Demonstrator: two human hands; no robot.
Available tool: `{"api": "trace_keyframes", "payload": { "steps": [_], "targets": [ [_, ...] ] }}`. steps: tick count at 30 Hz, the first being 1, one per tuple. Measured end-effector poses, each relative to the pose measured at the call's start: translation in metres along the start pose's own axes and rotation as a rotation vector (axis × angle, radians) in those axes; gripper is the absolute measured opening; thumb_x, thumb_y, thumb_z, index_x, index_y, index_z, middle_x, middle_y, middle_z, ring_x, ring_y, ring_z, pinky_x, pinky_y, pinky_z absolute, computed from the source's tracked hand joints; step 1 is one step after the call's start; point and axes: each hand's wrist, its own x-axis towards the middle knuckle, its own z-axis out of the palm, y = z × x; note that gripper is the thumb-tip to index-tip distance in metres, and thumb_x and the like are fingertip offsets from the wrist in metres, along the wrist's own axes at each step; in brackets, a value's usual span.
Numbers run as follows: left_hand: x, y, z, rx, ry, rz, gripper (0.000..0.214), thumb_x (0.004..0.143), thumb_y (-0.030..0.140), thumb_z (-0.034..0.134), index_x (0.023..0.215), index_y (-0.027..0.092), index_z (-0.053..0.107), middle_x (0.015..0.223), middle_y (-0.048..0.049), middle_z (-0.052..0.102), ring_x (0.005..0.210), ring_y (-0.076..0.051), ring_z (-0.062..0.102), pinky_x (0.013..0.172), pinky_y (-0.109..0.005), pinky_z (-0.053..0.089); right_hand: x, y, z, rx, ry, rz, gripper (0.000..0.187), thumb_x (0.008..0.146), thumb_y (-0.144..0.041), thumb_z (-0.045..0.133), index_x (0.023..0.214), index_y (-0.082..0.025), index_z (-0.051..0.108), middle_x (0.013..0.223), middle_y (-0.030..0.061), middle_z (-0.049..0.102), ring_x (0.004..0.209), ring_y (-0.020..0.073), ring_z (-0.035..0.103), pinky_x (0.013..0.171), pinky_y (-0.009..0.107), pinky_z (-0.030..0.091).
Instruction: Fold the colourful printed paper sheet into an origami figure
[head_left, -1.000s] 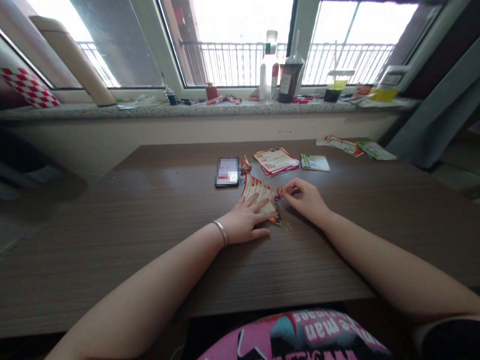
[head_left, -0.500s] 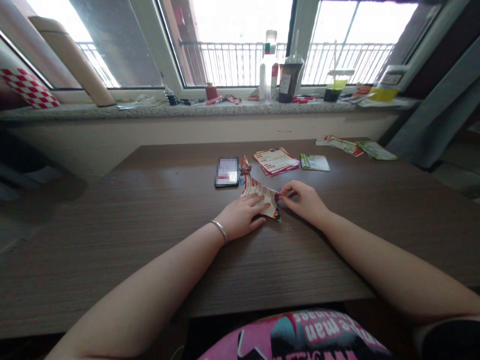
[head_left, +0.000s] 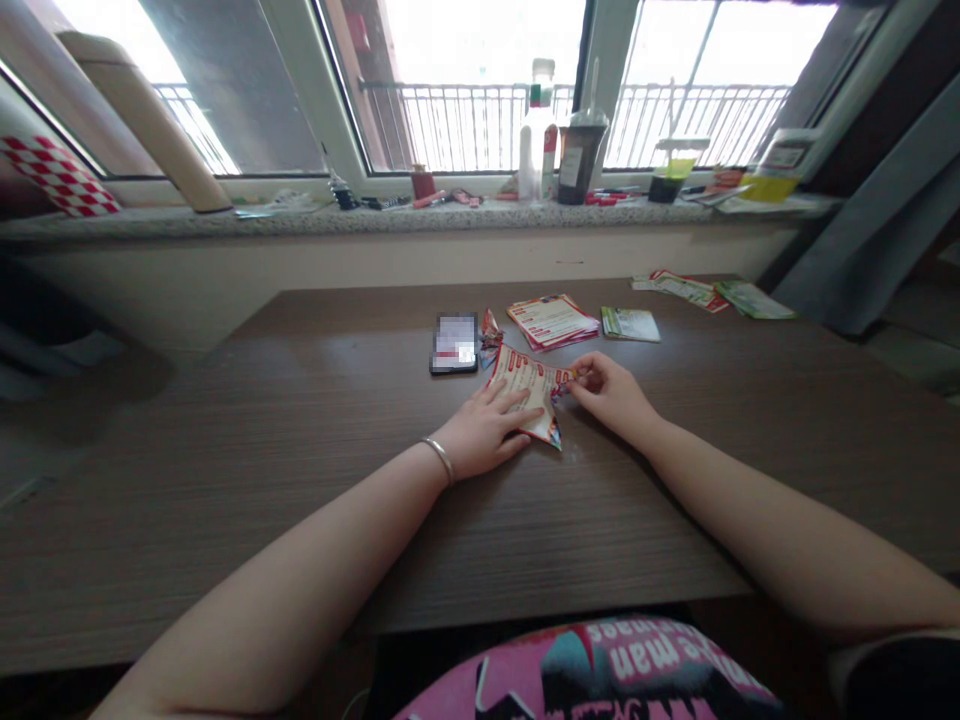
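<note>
Right of the black rectangular phone [head_left: 453, 343], a cream, red-printed paper sheet [head_left: 534, 373] seems only partly worked: the right hand [head_left: 609, 392] pinches its bunched edge; the left hand [head_left: 484, 432], fingers apart, presses the unbunched remainder.

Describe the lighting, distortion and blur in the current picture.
Head view: central window blown out to white; head view: tan cylinder slanting near the left edge, probably lens stretch; head view: print on the paper sheet under the left hand too soft to read.
</note>
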Motion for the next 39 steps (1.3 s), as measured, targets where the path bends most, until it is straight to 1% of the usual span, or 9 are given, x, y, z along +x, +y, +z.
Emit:
{"api": "trace_keyframes", "payload": {
  "steps": [5,10,14,18,23,27,31,34,39],
  "targets": [
    [0.0,-0.001,0.002,-0.013,0.011,-0.043,0.05,0.091,0.048,0.043,0.137,0.028,0.042,0.15,-0.0096,0.03,0.139,-0.034,0.021,0.112,-0.05,0.02,0.001,0.002,0.001,0.039,0.018,0.052,0.017,0.073,-0.031,0.063,0.079,-0.022,0.051,0.067,-0.0021,0.061,0.057,0.0141,0.058,0.057,0.029,0.048],
    [-0.001,-0.002,0.001,-0.034,0.022,-0.059,0.053,0.088,0.05,0.046,0.136,0.027,0.043,0.152,-0.0094,0.026,0.139,-0.033,0.022,0.112,-0.049,0.021,0.0,-0.001,-0.001,0.021,0.02,0.016,0.016,0.075,-0.031,0.062,0.081,-0.021,0.051,0.069,-0.0009,0.061,0.057,0.0139,0.057,0.057,0.029,0.049],
    [-0.001,0.002,-0.003,-0.071,0.053,0.026,0.045,0.086,0.041,0.05,0.127,0.022,0.051,0.148,-0.0091,0.034,0.137,-0.029,0.029,0.113,-0.047,0.022,-0.001,-0.004,-0.006,-0.081,0.024,-0.065,0.024,0.076,-0.024,0.059,0.099,-0.021,0.052,0.071,-0.0023,0.058,0.059,0.0127,0.057,0.059,0.028,0.049],
    [-0.002,0.006,-0.01,-0.146,0.03,0.122,0.039,0.083,0.027,0.052,0.121,0.019,0.054,0.142,-0.008,0.043,0.132,-0.023,0.038,0.111,-0.039,0.03,0.0,-0.005,-0.014,-0.222,-0.112,-0.1,0.021,0.078,-0.019,0.055,0.098,-0.022,0.058,0.075,-0.0006,0.062,0.061,0.0136,0.058,0.061,0.029,0.049],
    [-0.003,0.006,-0.014,-0.13,0.049,0.1,0.027,0.092,0.032,0.041,0.107,0.02,0.06,0.13,-0.0058,0.056,0.126,-0.022,0.044,0.111,-0.041,0.028,0.004,-0.004,-0.025,-0.309,-0.198,-0.198,0.025,0.078,-0.017,0.054,0.101,-0.023,0.063,0.095,0.0041,0.067,0.08,0.0175,0.062,0.072,0.033,0.052],
    [-0.003,0.005,-0.013,-0.049,0.113,-0.017,0.034,0.093,0.041,0.04,0.11,0.017,0.058,0.123,-0.0099,0.059,0.12,-0.023,0.049,0.11,-0.043,0.027,0.006,0.002,-0.03,-0.447,-0.33,-0.259,0.022,0.078,-0.019,0.058,0.097,-0.025,0.067,0.09,0.0027,0.069,0.081,0.0188,0.062,0.074,0.032,0.049],
    [-0.004,0.005,-0.01,0.003,0.145,-0.061,0.037,0.09,0.046,0.043,0.111,0.019,0.058,0.127,-0.0079,0.056,0.128,-0.028,0.039,0.111,-0.05,0.021,0.007,0.005,-0.03,-0.531,-0.375,-0.295,0.018,0.077,-0.023,0.061,0.093,-0.025,0.069,0.086,0.0035,0.069,0.082,0.0202,0.062,0.076,0.033,0.048],
    [-0.003,0.007,-0.008,0.01,0.118,-0.008,0.041,0.091,0.045,0.043,0.123,0.022,0.053,0.134,-0.006,0.051,0.131,-0.029,0.035,0.111,-0.052,0.02,0.007,0.002,-0.032,-0.556,-0.378,-0.314,0.019,0.078,-0.023,0.061,0.094,-0.026,0.07,0.087,0.0044,0.068,0.083,0.0208,0.061,0.076,0.033,0.048],
    [-0.002,0.01,-0.005,0.007,0.027,0.144,0.04,0.093,0.027,0.039,0.133,0.027,0.045,0.141,-0.0027,0.045,0.131,-0.026,0.037,0.11,-0.047,0.024,0.008,-0.005,-0.038,-0.572,-0.413,-0.346,0.023,0.075,-0.02,0.062,0.095,-0.027,0.07,0.088,0.0041,0.069,0.088,0.0227,0.061,0.08,0.035,0.048]
  ]
}}
